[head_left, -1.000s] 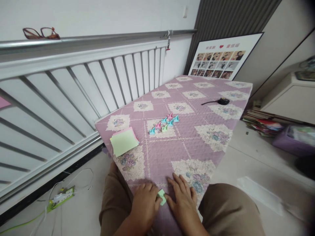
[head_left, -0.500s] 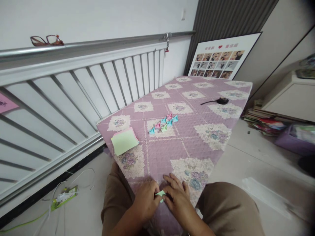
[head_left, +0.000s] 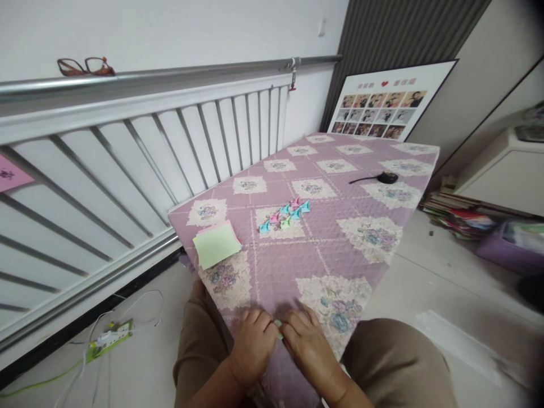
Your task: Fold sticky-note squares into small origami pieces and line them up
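At the near edge of the table, my left hand (head_left: 256, 344) and my right hand (head_left: 302, 341) meet around a small piece of folded light green paper (head_left: 278, 324). Both hands have their fingers curled and pinched on it, so only a bit of the green shows between them. Farther up the cloth lies a group of small folded paper pieces (head_left: 285, 214) in blue, pink and green. A stack of paper sheets (head_left: 217, 245), pale green on top with pink beneath, rests at the left side of the table.
The table wears a purple floral cloth (head_left: 293, 260). A black object with a thin tail (head_left: 387, 177) lies at its far right. Along the left stands a white radiator (head_left: 144, 153) with glasses (head_left: 86, 66) on the pipe above. A power strip (head_left: 109, 340) sits on the floor.
My fingers have closed further over the green paper, so less of it shows. My right hand's spread fingers have curled in. The view has shifted slightly.
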`<state>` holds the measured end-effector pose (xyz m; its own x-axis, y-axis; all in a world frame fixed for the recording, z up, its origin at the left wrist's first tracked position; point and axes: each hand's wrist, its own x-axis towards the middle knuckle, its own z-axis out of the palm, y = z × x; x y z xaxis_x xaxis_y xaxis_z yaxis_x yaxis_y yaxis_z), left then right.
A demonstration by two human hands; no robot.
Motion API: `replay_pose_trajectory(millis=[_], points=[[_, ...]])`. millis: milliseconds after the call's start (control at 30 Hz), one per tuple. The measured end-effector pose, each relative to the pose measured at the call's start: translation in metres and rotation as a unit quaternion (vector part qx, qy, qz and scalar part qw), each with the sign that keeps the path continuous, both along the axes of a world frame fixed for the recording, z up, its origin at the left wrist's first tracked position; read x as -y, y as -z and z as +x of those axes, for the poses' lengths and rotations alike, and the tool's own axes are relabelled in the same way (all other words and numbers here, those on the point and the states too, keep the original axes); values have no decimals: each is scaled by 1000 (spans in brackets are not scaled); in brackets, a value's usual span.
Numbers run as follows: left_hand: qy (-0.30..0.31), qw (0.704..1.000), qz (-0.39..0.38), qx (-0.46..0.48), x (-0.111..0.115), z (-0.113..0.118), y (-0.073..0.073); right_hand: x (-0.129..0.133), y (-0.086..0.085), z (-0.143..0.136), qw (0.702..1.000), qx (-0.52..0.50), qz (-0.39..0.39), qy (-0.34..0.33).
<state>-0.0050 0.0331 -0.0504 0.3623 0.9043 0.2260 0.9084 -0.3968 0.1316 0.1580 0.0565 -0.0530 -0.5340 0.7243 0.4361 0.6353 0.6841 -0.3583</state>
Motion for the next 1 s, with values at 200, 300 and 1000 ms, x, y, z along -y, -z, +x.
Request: replay_pose_trajectory(millis=[200, 300, 1000], points=[[-8, 999, -16, 48, 14, -2, 11, 7, 5, 4, 999, 13, -39, 3], [-25, 994, -36, 99, 17, -4, 9, 5, 1, 7, 997, 7, -74, -1], [-139, 951, -208, 181, 6, 1, -16, 6, -10, -1, 978, -2, -153, 140]])
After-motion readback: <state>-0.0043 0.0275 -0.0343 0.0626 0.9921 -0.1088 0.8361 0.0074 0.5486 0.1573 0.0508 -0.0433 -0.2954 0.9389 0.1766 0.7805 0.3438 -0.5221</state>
